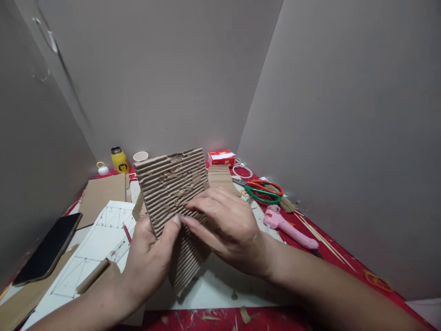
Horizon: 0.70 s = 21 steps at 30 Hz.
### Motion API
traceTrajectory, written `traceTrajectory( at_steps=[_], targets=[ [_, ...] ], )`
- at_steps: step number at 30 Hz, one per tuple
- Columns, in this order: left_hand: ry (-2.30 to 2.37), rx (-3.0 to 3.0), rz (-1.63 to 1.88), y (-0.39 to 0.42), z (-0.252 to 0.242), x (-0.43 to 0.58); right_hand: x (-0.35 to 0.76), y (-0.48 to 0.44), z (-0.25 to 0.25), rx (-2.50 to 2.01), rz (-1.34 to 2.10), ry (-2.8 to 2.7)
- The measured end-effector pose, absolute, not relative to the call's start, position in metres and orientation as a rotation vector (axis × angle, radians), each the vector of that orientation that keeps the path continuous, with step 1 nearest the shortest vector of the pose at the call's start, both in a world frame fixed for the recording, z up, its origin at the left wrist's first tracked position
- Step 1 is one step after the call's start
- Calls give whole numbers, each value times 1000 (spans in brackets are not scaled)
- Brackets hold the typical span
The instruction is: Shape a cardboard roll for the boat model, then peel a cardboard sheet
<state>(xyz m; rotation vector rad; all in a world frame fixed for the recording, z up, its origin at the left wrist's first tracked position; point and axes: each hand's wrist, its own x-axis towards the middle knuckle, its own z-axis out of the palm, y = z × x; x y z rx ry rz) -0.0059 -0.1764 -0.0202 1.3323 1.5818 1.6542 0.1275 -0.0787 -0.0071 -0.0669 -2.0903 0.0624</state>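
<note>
A sheet of corrugated cardboard (pixel 172 179) is held up in front of me, its ridges bare and scraps of torn paper clinging to the upper half. My left hand (pixel 151 248) grips its lower left edge, thumb across the ridged face. The fingers behind the sheet are hidden. My right hand (pixel 227 225) is at the sheet's middle, thumb and fingertips brought together against the ridges. Whatever lies between those fingertips is too small to make out. Below the hands, the lower part of the sheet is bent back and shaded.
Left lie a phone (pixel 48 248), a drawing on paper (pixel 89 248) and flat cardboard (pixel 103 193). Behind stand a yellow bottle (pixel 120 161) and a red box (pixel 221 158). Scissors (pixel 263 191), a pink glue gun (pixel 291 230) and thin sticks (pixel 324 241) lie right. Scraps litter the front edge.
</note>
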Motion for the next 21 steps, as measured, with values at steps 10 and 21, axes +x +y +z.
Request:
traceTrajectory(
  at_steps=[10,21],
  targets=[
    [1657,1517,1569,-178,-23,-2,127,-83,-10,-181,46,-2182],
    [1621,1442,1554,-179,-23,1,130,-82,-9,-202,134,-2245]
  ],
)
